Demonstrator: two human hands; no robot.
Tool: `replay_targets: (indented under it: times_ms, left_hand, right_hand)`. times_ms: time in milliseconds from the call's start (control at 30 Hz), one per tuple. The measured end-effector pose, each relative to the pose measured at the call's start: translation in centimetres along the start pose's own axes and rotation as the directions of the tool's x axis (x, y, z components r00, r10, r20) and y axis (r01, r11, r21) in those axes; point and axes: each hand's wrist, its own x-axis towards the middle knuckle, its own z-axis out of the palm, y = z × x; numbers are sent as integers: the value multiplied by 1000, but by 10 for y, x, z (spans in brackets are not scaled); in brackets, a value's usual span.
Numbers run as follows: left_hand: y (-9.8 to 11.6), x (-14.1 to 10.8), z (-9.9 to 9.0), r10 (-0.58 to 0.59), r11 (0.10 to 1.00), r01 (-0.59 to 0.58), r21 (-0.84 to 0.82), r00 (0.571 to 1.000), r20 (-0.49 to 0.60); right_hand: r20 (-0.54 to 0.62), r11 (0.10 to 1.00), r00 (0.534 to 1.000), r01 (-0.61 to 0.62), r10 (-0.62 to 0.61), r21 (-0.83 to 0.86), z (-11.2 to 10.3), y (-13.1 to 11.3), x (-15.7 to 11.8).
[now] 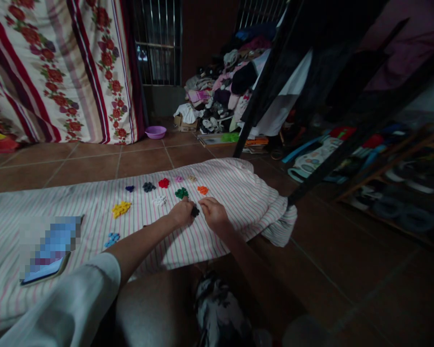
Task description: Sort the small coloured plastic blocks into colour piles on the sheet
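My left hand (182,212) is curled beside a small pile of black pieces (195,211) on the striped cloth (188,248), its fingertips mostly hidden. Just right of that pile is my right hand (214,215), thumb and fingers pinched together; whatever they hold is too small to make out. Close beyond both hands are piles of green pieces (181,193) and orange pieces (202,190). White pieces (159,200), red pieces (164,183), pink pieces (179,179), beige pieces (191,178) and grey pieces (149,186) form separate little heaps farther off.
Yellow pieces (121,209), dark blue pieces (129,188) and light blue pieces (112,239) lie to the left. A tablet-like device (50,277) with a blurred screen rests at the left. Dark metal posts (262,89) rise at the right. A purple basin (155,132) stands on the tiles.
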Motion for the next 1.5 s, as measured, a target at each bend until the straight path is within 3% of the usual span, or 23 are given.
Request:
replay_targets:
  times_ms: [200, 467, 667, 800, 1067, 1300, 1500]
  left_hand:
    - [0, 0, 1, 13, 1000, -13, -5, 1000, -27]
    - [-2, -2, 4, 18, 999, -20, -26, 997, -71]
    - [-5, -1, 4, 28, 999, -31, -40, 997, -78]
    - [-7, 1, 6, 39, 997, -43, -58, 997, -66]
    - [-7, -1, 5, 4, 993, -20, -118, 992, -126]
    - [-14, 1, 12, 17, 986, -40, -162, 990, -143]
    - [-20, -3, 13, -1, 984, -28, -177, 987, -159]
  right_hand:
    - [116, 991, 987, -102, 111, -87, 18, -15, -9]
    - [28, 972, 973, -229, 231, -51, 29, -22, -14]
    - [-32, 974, 976, -215, 214, -75, 31, -25, -17]
    - [-3, 979, 983, -185, 185, -88, 29, -33, -13]
    - [-58, 965, 965, -258, 256, -46, 32, -36, -10]
    - [-24, 967, 967, -254, 254, 2, 31, -28, -13]
    - [43, 984, 987, -157, 154, 79, 22, -18, -18]
